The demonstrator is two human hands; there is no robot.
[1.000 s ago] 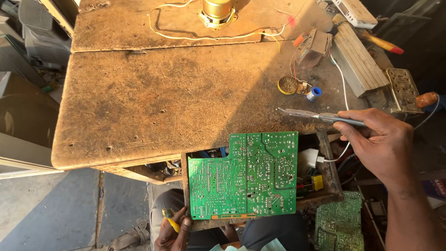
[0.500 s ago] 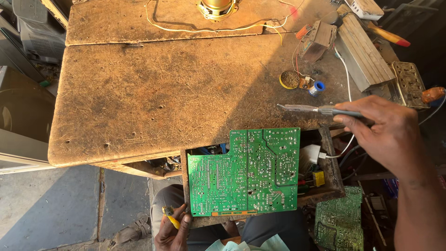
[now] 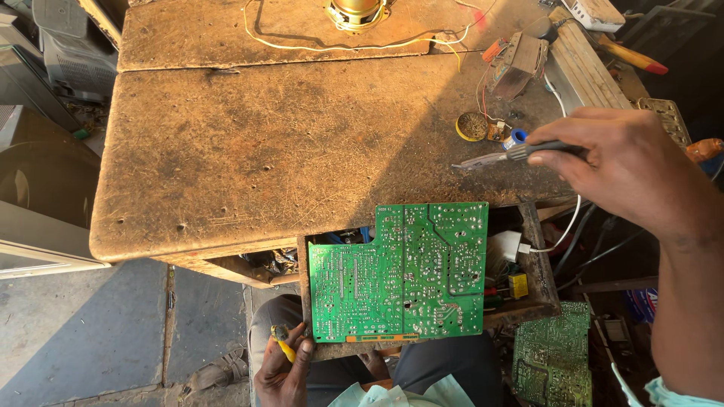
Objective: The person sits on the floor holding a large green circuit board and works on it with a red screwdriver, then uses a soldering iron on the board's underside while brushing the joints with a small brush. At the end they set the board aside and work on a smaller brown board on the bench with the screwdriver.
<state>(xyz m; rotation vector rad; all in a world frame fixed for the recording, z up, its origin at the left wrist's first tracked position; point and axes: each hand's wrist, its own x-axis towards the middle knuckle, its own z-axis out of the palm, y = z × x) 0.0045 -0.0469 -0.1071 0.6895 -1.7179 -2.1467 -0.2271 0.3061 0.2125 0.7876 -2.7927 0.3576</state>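
right hand (image 3: 630, 169): we see its grip closed around a soldering iron (image 3: 520, 153), the tip pointing left and held above the bench (image 3: 226, 173), near the front edge.
left hand (image 3: 283, 369): low in view near the lap, grip closed on a small yellow-handled tool (image 3: 284, 347); fingertips just beside the lower left corner of the board.
circuit board (image 3: 403, 275): green, solder side up, lying across an open wooden drawer (image 3: 539, 264) at the bench's front edge.
drawer contents: we make out a white plug and small parts beside the board.
bench top: a round tin (image 3: 472, 126) near the iron's tip, a speaker (image 3: 354, 13) with yellow wires at the far edge.
below right: a second green board (image 3: 550, 362).
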